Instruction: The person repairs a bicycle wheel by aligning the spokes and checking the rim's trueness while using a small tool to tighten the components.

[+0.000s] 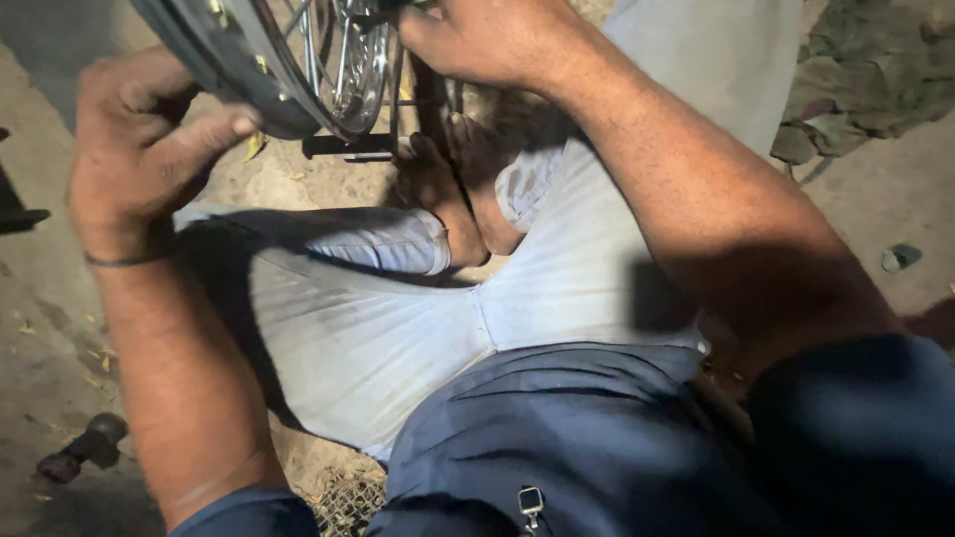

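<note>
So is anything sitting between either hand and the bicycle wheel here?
No. The left hand already grips the wheel's rim, and the right hand rests on the wheel near its spokes.

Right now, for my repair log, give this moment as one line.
left hand: gripping wheel rim | right hand: on the spokes | seated on ground

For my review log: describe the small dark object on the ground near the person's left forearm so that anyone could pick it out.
Start at the left hand gripping the wheel, then follow that forearm down to the bottom-left ground. There lies a dark tool, stubby, with a rounded knob end, unlike the flat leaf scraps scattered nearby.
</note>
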